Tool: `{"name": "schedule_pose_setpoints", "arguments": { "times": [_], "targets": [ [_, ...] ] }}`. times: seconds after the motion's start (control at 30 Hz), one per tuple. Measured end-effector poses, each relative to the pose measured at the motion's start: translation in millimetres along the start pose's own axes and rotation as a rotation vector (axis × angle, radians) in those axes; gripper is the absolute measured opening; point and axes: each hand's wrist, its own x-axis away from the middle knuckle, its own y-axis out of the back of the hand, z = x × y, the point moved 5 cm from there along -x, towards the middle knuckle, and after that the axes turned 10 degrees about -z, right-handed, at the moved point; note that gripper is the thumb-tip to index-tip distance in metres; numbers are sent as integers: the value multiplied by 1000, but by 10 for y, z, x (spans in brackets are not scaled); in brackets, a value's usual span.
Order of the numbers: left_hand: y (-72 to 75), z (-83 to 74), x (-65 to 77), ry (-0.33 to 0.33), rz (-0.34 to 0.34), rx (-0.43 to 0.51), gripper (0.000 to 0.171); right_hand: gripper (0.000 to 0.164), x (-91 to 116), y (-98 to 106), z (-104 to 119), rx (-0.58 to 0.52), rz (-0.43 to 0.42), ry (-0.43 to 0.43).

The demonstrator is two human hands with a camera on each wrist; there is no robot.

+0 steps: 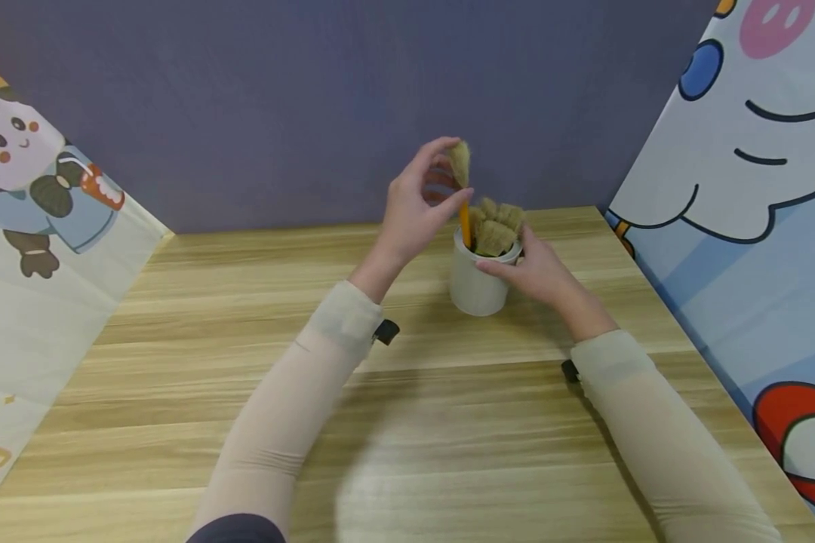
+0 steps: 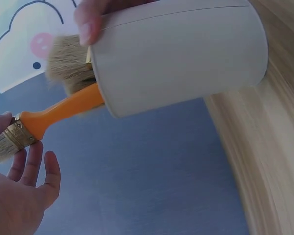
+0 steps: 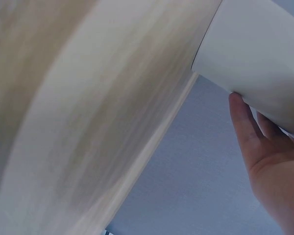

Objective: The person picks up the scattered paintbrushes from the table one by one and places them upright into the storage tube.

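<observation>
A white cylindrical cup [image 1: 477,286] stands on the wooden table near its back edge. Several tan-bristled paintbrushes [image 1: 496,235] stick up out of it, bristles uppermost, their handles hidden inside. My left hand [image 1: 410,207] pinches another paintbrush by the metal band below its bristles. In the left wrist view, this paintbrush's orange handle [image 2: 68,106] runs down inside the cup's rim, so its lower end is hidden. From the right, my right hand [image 1: 542,273] grips the cup near the top, thumb at the front of the rim. Its fingers [image 3: 245,122] lie against the cup's side.
A plain grey-blue wall panel [image 1: 299,113] rises right behind the table [image 1: 244,339]. Cartoon-printed panels stand along the left [image 1: 47,204] and right [image 1: 740,249] sides. Both forearms in pale sleeves reach in from the front, each with a small black device at the wrist.
</observation>
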Motion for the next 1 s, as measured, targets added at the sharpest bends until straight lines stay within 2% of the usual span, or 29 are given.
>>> {"name": "schedule_pose_setpoints", "arguments": {
  "times": [0.17,0.37,0.57,0.77,1.0],
  "targets": [
    [-109,24,21,-4,67,-36,61,117,-3,10,-4,-3,-6,17],
    [-251,99,78,-23,158,-160,59,120,-6,13,-13,-1,8,0],
    [-247,209,138,8,162,-233,50,131,-1,9,-7,41,40,-55],
    [-260,248,140,-53,189,-306,40,124,-3,18,14,13,14,-19],
    [-285,239,167,-102,207,-370,35,117,1,-1,14,6,-2,11]
  ]
}}
